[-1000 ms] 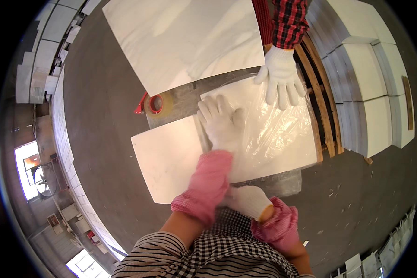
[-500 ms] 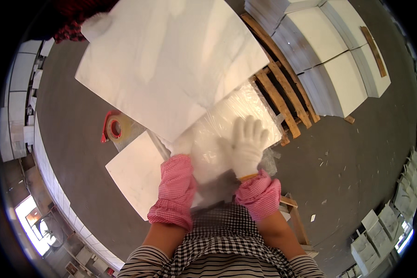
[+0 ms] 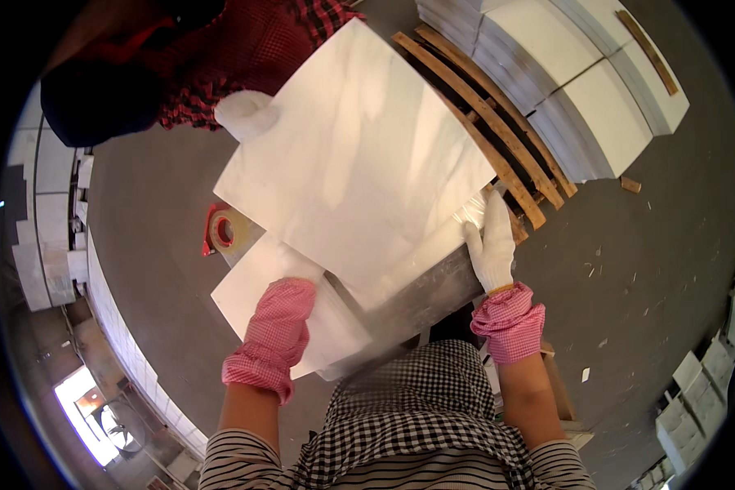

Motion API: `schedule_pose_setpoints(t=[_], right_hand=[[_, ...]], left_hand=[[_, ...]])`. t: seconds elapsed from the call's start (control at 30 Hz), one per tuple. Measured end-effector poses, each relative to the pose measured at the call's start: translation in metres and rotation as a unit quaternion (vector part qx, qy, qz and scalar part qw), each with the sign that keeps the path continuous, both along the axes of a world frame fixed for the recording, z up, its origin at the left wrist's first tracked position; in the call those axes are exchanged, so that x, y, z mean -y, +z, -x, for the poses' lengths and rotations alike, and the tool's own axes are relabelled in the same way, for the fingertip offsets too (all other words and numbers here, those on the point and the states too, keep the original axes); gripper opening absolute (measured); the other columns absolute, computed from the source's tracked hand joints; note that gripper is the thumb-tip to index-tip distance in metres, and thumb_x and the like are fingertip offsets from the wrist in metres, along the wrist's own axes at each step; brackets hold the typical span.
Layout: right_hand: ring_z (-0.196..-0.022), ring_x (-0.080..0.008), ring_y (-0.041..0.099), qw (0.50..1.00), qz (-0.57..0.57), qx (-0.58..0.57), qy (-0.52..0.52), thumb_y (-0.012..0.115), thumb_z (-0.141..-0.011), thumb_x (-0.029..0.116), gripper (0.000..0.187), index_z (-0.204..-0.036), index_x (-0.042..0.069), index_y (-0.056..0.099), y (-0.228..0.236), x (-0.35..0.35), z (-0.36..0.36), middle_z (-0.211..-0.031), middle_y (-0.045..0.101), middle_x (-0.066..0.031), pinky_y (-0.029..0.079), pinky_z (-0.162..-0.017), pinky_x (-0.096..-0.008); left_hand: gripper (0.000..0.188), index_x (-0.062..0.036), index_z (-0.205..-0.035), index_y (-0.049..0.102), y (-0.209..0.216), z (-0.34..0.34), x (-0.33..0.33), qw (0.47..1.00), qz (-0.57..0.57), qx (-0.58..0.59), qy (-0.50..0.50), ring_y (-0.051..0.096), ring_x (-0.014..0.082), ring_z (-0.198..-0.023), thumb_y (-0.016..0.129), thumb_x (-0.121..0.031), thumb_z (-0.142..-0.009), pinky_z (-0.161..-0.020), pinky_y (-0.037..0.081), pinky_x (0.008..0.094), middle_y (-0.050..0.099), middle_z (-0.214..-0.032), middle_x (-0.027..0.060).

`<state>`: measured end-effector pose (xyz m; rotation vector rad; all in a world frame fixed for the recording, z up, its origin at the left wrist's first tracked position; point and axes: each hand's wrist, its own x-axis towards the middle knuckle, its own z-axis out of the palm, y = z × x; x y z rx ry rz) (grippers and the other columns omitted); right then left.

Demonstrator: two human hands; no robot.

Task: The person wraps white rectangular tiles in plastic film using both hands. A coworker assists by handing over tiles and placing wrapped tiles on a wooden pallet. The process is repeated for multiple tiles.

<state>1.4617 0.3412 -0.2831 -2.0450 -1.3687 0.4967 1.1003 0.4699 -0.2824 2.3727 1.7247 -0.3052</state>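
A large white tile (image 3: 351, 155) with grey marbling lies tilted across the middle, above a plastic-wrapped flat pile (image 3: 420, 261). My left hand (image 3: 296, 266), in a white glove, is at the tile's near left edge; its fingers are blurred against white. My right hand (image 3: 492, 249), gloved too, is stretched out along the right end of the pile, near the tile's right corner, thumb apart from the fingers. Another white tile (image 3: 245, 286) lies beneath my left forearm. A co-worker's gloved hand (image 3: 245, 114) touches the large tile's far left edge.
A red tape dispenser (image 3: 219, 231) with a clear roll sits at the left. Wooden pallet slats (image 3: 498, 122) run along the right, beside tall stacks of white tiles (image 3: 600, 106). The co-worker in red checks (image 3: 212, 57) stands far left. The grey floor (image 3: 604, 286) has scattered scraps.
The large tile has shifted right and turned, now covering more of the wrapped pile. My right hand has moved right to the pile's end, and my left hand slightly left. More of the co-worker shows.
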Motion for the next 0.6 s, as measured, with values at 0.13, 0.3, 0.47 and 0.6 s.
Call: schedule_pose_setpoints(t=[0.13, 0.3, 0.47, 0.6], right_hand=[[-0.145, -0.0417, 0.048, 0.977, 0.054, -0.187, -0.09, 0.063, -0.101, 0.02, 0.073, -0.162, -0.003, 0.031, 0.003, 0.014, 0.0, -0.157, 0.047, -0.0287, 0.039, -0.121, -0.0436], [-0.142, -0.0422, 0.051, 0.979, 0.083, -0.16, -0.101, 0.063, -0.101, 0.02, 0.072, -0.163, 0.001, 0.033, 0.008, 0.036, 0.0, -0.156, 0.05, -0.0274, 0.04, -0.119, -0.0434], [-0.143, -0.0349, 0.054, 0.945, 0.026, -0.228, -0.233, 0.06, -0.104, 0.021, 0.062, -0.159, 0.001, 0.042, 0.02, 0.095, -0.001, -0.154, 0.055, -0.0254, 0.041, -0.119, -0.0383], [-0.137, -0.0296, 0.06, 0.937, 0.055, -0.231, -0.256, 0.059, -0.105, 0.014, 0.056, -0.156, -0.005, 0.046, 0.09, 0.19, 0.01, -0.149, 0.06, -0.0253, 0.047, -0.113, -0.0362]], left_hand=[[0.064, -0.0082, -0.159, 0.044, -0.015, 0.041, 0.004, 0.985, -0.065, -0.071, -0.14, 0.036, 0.0341, -0.153, 0.055, -0.042, -0.105, -0.126, 0.025, 0.0535, 0.045, -0.163, 0.0133], [0.068, -0.0078, -0.16, 0.041, 0.051, 0.017, -0.017, 0.989, -0.056, -0.038, -0.13, 0.028, 0.0357, -0.157, 0.056, -0.042, -0.103, -0.127, 0.02, 0.0566, 0.042, -0.165, 0.0137], [0.067, -0.0044, -0.154, 0.047, 0.093, 0.02, -0.021, 0.98, -0.125, -0.134, -0.076, 0.041, 0.035, -0.146, 0.056, -0.04, -0.098, -0.116, 0.032, 0.0516, 0.044, -0.162, 0.0154], [0.048, -0.0051, -0.128, 0.068, 0.132, 0.045, -0.007, 0.965, -0.142, -0.219, 0.014, 0.048, 0.0368, -0.133, 0.053, -0.041, -0.1, -0.105, 0.036, 0.0534, 0.062, -0.141, 0.0178]])
